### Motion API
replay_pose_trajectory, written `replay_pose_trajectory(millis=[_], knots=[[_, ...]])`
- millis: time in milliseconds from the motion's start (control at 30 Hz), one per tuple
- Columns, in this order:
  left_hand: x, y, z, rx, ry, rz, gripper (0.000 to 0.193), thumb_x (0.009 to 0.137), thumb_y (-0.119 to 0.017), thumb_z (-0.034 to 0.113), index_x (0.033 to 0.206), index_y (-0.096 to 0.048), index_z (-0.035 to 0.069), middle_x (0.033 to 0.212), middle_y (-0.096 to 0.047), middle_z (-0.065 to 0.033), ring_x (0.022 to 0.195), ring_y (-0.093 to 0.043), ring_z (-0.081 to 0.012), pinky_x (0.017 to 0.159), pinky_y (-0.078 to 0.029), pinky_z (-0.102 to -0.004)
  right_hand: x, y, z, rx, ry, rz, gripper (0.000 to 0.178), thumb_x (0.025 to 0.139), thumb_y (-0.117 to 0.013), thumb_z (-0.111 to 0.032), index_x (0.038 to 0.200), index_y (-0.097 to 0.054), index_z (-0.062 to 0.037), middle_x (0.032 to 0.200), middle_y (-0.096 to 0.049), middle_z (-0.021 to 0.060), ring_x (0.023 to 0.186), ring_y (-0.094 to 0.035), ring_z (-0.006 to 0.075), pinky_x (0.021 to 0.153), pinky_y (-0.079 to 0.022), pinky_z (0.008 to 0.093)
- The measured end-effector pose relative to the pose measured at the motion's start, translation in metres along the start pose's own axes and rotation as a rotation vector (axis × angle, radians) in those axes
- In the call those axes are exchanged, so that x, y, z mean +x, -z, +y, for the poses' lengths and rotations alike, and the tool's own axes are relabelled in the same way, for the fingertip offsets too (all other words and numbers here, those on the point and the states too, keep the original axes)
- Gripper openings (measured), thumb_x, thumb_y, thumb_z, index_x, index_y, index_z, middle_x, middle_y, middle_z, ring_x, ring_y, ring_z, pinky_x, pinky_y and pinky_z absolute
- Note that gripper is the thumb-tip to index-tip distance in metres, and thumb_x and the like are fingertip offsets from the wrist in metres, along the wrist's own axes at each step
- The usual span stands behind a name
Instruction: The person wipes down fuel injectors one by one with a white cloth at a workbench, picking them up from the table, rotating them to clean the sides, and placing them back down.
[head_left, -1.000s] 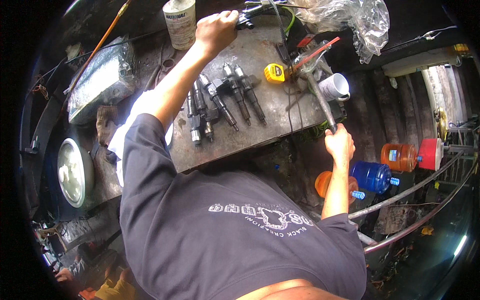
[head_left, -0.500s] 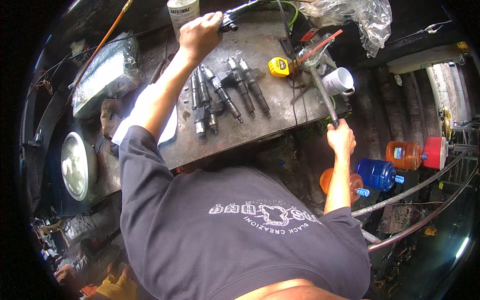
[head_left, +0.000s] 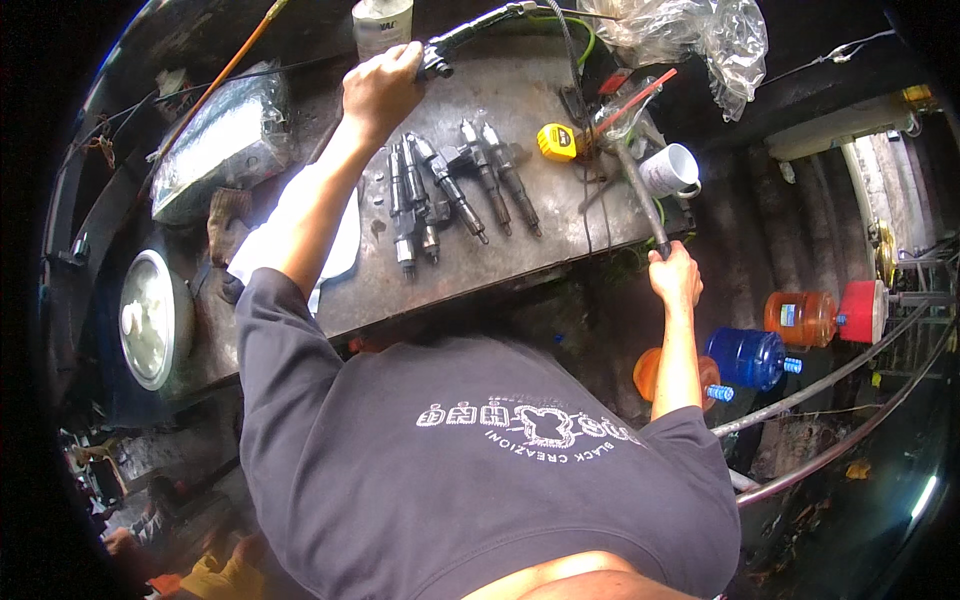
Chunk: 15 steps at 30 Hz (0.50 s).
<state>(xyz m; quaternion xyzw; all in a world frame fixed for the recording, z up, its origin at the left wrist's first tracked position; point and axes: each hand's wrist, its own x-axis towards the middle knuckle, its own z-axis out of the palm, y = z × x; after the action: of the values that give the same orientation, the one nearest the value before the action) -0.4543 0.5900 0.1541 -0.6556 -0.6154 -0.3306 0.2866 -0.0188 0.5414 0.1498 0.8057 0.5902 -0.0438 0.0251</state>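
My left hand (head_left: 383, 95) is closed around the near end of a dark, long-barrelled metal piece (head_left: 480, 32) above the far side of the workbench. Its other end runs toward a thin rod; the gripped part is hidden in my fist. At the bench's right edge my right hand (head_left: 676, 276) wraps around the lower end of a metal bar (head_left: 642, 190). That bar slants up toward a cluttered spot beside a yellow tape measure (head_left: 556, 142). Several dark fuel injectors (head_left: 458, 195) lie side by side on the bench between my arms.
A white mug (head_left: 670, 170) lies tipped beside the bar. A can (head_left: 383, 28) stands at the back of the metal bench (head_left: 380, 300). Left are a plastic-wrapped box (head_left: 222, 145), a glove (head_left: 228, 225) and a lidded bowl (head_left: 152, 320). Water bottles (head_left: 745, 358) lie at right.
My left hand has drawn slightly left and toward me with the dark metal piece, showing more of its barrel. My right hand stays on the bar. The whole view has shifted a little.
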Motion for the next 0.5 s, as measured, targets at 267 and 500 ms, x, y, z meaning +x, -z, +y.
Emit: replay_pose_trajectory(millis=[267, 500], knots=[[-0.005, -0.012, 0.005, -0.579, 0.602, -0.353, 0.024, 0.071, -0.069, 0.021, 0.086, -0.066, 0.004, 0.080, -0.067, -0.0109, 0.068, -0.066, -0.0195, 0.061, -0.052, -0.0303, 0.007, 0.021, 0.003, -0.047, 0.060, -0.025, 0.043, 0.078, -0.059, -0.034, 0.114, -0.055, -0.0107, 0.107, -0.060, 0.0191, 0.104, -0.056, 0.0355, 0.088, -0.043, 0.0453], [0.031, -0.069, 0.037, -1.853, 1.299, -0.395, 0.016, 0.084, -0.056, 0.020, 0.090, -0.058, 0.004, 0.089, -0.066, -0.0095, 0.078, -0.066, -0.0193, 0.065, -0.055, -0.0336, 0.001, 0.093, -0.026, -0.115, 0.114, -0.061, 0.036, 0.079, -0.059, -0.032, 0.104, -0.059, -0.0073, 0.104, -0.061, 0.0182, 0.101, -0.058, 0.0337, 0.085, -0.045, 0.0441]])
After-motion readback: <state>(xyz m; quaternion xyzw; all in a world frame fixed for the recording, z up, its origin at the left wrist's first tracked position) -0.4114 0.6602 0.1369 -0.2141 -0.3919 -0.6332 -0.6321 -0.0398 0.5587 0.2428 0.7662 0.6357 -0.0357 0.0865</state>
